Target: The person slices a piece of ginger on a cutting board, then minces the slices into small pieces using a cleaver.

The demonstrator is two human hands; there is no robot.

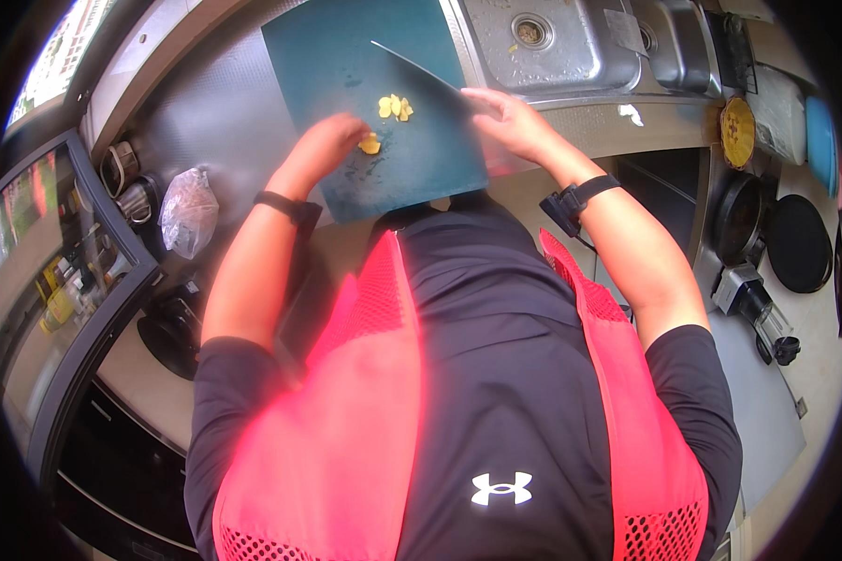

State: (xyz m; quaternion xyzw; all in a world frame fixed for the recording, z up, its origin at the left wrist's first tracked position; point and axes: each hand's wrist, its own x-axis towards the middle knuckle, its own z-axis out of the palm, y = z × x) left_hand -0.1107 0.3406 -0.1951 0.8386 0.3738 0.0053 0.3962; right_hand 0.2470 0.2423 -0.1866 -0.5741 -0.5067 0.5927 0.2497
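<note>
A dark green cutting board (365, 63) lies before me, with a small cluster of thin yellow slices (395, 107) near its middle. My left hand (337, 140) is over the board's left part, blurred, its fingertips at another yellow piece (370, 144); whether they pinch it is not plain. On the right, my right hand (509, 123) is closed round the near end of a knife (421, 70). The blade points away and to the left above the board, and the handle is mostly hidden by blur and fingers. Wet marks show around the slices.
A double steel sink (568, 80) adjoins the board's right side. To the left are a clear plastic bag (189, 212) on the steel counter (217, 105) and an open window frame (98, 336). A yellow basket (737, 133), black pans (798, 243) and a blender-like appliance (751, 301) stand at the right.
</note>
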